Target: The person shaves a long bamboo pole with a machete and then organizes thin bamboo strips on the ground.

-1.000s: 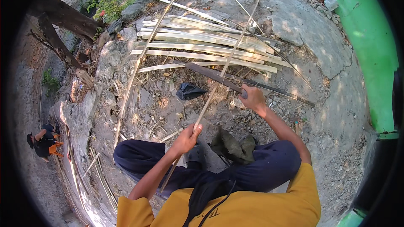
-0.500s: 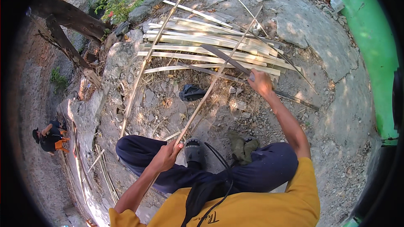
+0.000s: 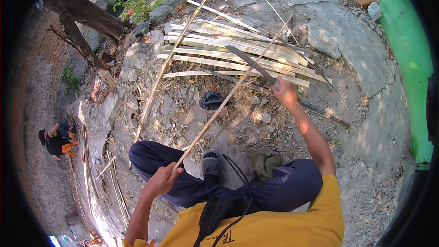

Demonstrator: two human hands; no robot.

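My left hand, beside my left knee, is closed around the near end of a long bamboo strip. The strip slants away to the far right, above the ground and over a spread of split bamboo strips. In my right hand is the handle of a machete, its dark blade angled far and left. The blade meets the held strip in this view; whether they touch I cannot tell. Beneath lies a second long dark blade or flat bar, partly hidden by my right hand and forearm.
A black crumpled piece lies on the rubble between my knees and the strips. An olive cloth rests near my sandal. A green wall stands right, tree trunks left. Another person sits at far left.
My left hand has moved left and toward me, drawing the bamboo strip along. My right hand keeps the machete in nearly the same place. The whole view has shifted slightly.
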